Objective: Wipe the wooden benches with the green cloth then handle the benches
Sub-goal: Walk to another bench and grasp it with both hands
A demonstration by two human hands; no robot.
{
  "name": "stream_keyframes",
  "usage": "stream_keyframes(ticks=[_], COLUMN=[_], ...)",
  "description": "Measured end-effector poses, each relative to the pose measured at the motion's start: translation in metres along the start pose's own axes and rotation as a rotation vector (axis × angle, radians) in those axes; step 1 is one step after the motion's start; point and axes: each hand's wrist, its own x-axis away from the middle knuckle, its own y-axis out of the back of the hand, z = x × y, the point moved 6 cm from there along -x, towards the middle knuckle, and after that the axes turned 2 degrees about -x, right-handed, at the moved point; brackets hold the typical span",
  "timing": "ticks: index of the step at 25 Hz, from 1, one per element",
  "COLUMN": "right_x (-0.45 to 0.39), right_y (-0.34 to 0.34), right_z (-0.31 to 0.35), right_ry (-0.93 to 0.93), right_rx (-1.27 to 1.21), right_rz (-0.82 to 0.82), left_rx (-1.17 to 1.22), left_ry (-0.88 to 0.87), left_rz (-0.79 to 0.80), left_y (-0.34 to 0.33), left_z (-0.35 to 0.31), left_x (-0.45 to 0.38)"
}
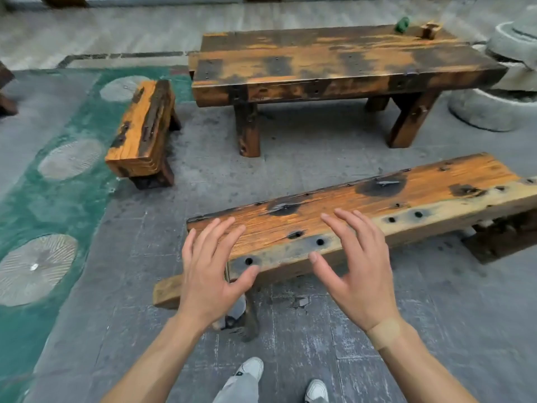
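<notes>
A long orange wooden bench (421, 193) with dark burn spots and holes runs across the middle right. My left hand (210, 271) hovers over its near left end with fingers spread and holds nothing. Beside it, my right hand (357, 269) is also spread and empty over the bench's front edge. I cannot tell whether either hand touches the wood. A short wooden bench (142, 129) stands at the left. The green cloth (402, 24) lies bunched on the far end of the big wooden table (334, 65).
A small wooden piece (429, 29) sits near the cloth on the table. Stone millstones (499, 112) stand at the right. A green painted strip with round stone discs (37, 269) runs along the left. My white shoes (252, 369) are on the grey paving.
</notes>
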Motion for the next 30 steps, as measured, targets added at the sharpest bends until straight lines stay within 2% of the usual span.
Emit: stream_keyframes(ticks=[4,9,13,17,20,22,24,27,30], right_x=[-0.002,0.009,-0.001,-0.009,0.005,0.012,0.015,0.02,0.02], right_y=[-0.005,-0.044,-0.103,-0.195,-0.256,-0.277,-0.281,-0.286,-0.289], right_z=[-0.011,-0.026,-0.048,-0.08,-0.117,-0.133,-0.138,-0.139,-0.146], right_ry=[0.115,0.168,0.196,0.211,0.142,0.133,0.17,0.223,0.269], right_rx=[-0.048,-0.033,0.057,0.219,0.372,0.464,0.508,0.485,0.486], right_rz=[0.086,0.235,0.372,0.548,0.695,0.649,0.487,0.252,0.177], left_rx=[-0.089,-0.196,-0.25,-0.293,-0.369,-0.404,-0.414,-0.485,-0.511], left_ry=[0.166,0.255,0.397,0.533,0.525,0.444,0.364,0.299,0.244], left_rz=[-0.038,-0.061,-0.027,0.073,0.174,0.288,0.336,0.185,0.095], left_y=[0.017,0.018,-0.015,-0.074,-0.108,-0.124,-0.139,-0.147,-0.153], left_z=[-0.006,0.012,0.07,0.134,0.184,0.211,0.228,0.241,0.245], left_x=[0.048,0.084,0.089,0.097,0.111,0.118,0.125,0.132,0.134])
